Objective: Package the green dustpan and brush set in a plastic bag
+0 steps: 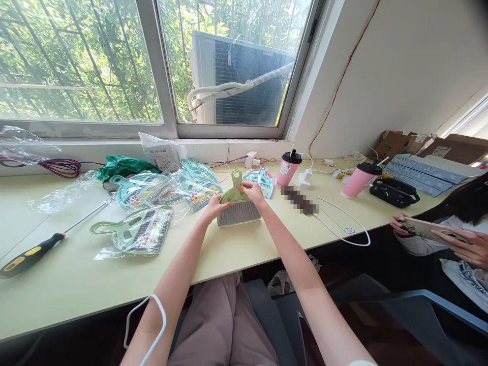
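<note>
Upright on the table in front of me is a small green dustpan and brush set (239,212), its grey bristles pointing down and its looped handle up. My left hand (217,207) grips its left side, thumb across the front. On the right side, my right hand (251,193) holds it near the base of the handle. Left of my hands lies a green dustpan set in a clear bag (133,231). Blue-green bagged sets (198,185) lie just behind, and another blue-green set (263,179) is behind my right hand.
A long screwdriver (38,254) lies at the left. Pink cups (287,170), a white cable (343,239), a black case (394,192) and boxes (427,173) are to the right. A person at the right holds a phone (430,229). The table edge (229,272) is close to me.
</note>
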Tool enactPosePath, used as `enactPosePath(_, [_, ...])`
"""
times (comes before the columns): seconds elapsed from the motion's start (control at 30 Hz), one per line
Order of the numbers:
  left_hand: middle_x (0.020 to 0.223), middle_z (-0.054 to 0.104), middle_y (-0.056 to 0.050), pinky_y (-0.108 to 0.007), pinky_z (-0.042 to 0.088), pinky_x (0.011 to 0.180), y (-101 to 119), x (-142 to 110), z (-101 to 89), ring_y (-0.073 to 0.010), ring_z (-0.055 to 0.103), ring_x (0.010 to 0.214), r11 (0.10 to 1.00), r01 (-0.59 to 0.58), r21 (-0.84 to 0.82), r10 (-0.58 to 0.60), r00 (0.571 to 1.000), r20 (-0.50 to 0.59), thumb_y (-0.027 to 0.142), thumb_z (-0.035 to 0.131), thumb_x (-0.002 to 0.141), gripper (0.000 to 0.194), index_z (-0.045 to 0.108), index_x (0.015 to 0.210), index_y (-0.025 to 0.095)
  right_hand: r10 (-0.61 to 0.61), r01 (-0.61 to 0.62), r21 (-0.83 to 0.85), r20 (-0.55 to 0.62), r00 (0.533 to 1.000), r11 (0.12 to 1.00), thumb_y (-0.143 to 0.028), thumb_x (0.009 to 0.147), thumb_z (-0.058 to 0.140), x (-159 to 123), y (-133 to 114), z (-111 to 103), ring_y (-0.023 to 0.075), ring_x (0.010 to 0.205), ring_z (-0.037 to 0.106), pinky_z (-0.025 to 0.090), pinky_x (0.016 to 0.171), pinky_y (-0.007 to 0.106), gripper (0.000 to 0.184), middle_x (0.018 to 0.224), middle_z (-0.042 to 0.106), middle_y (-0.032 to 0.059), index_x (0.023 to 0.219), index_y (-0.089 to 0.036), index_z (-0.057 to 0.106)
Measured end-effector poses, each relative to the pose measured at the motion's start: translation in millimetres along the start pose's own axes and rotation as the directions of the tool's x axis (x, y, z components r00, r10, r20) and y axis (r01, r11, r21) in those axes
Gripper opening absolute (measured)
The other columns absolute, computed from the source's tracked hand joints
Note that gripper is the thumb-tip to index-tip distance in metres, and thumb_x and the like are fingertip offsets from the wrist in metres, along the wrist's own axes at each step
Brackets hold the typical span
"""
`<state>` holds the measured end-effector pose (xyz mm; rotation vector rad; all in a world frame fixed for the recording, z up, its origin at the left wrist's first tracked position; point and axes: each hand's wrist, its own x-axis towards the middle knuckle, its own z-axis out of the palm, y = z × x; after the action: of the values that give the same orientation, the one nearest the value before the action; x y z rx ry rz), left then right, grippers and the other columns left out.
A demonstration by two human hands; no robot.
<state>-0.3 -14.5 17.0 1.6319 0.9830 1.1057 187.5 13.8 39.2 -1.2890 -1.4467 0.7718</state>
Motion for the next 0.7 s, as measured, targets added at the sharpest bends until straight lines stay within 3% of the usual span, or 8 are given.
enactPosePath(0.13, [0.074, 0.061, 0.0, -0.027, 0.04, 0.065, 1, 0, -1.1, -0.0163, 0.054, 0.07, 0.998, -0.055, 0.008, 0.055, 0.998, -0.005, 0.051, 0.082, 0.062, 0.045, 0.068, 0.085, 0.015, 0.004, -0.011, 0.071, 0.098, 0.995, 0.997, -0.048, 0.068, 0.083, -4, -12, -6, 0.0261, 0.099, 0.07, 0.054, 0.09, 0.038, 0.034, 0.093, 0.078, 0.0044, 0.092, -0.024, 0.079])
enactPosePath(0.3, [0.072, 0.058, 0.002, -0.025, 0.038, 0.064, 7, -2, 1.7, -0.0147, 0.051, 0.07, 0.989, -0.139, 0.051, 0.139, 0.99, -0.008, 0.048, 0.079, 0.065, 0.037, 0.067, 0.081, 0.016, -0.133, 0.073, 0.244, 0.236, 0.963, 0.967, -0.053, 0.073, 0.078, -1, -44, -21, 0.0214, 0.102, 0.068, 0.053, 0.085, 0.031, 0.046, 0.104, 0.077, 0.006, 0.107, -0.023, 0.074])
enactPosePath(0.47, [0.069, 0.056, 0.002, -0.025, 0.037, 0.061, 11, -4, 6.4, -0.0135, 0.049, 0.067, 0.988, -0.155, 0.024, 0.155, 0.988, -0.017, 0.046, 0.078, 0.065, 0.036, 0.065, 0.079, 0.016, -0.144, 0.098, 0.218, 0.206, 0.968, 0.971, -0.057, 0.068, 0.078, 6, -67, -21, 0.0204, 0.088, 0.069, 0.047, 0.061, 0.025, 0.046, 0.092, 0.077, 0.0069, 0.096, -0.02, 0.074])
enactPosePath(0.7, [0.065, 0.051, 0.003, -0.024, 0.033, 0.058, 15, -5, 4.8, -0.0115, 0.044, 0.062, 0.981, -0.179, 0.073, 0.181, 0.983, -0.027, 0.044, 0.078, 0.063, 0.034, 0.062, 0.073, 0.016, -0.115, 0.115, 0.259, -0.017, 0.993, 0.959, -0.055, 0.071, 0.074, 2, -61, -2, 0.0221, 0.087, 0.07, 0.049, 0.066, 0.028, 0.038, 0.083, 0.076, 0.0065, 0.085, -0.019, 0.071])
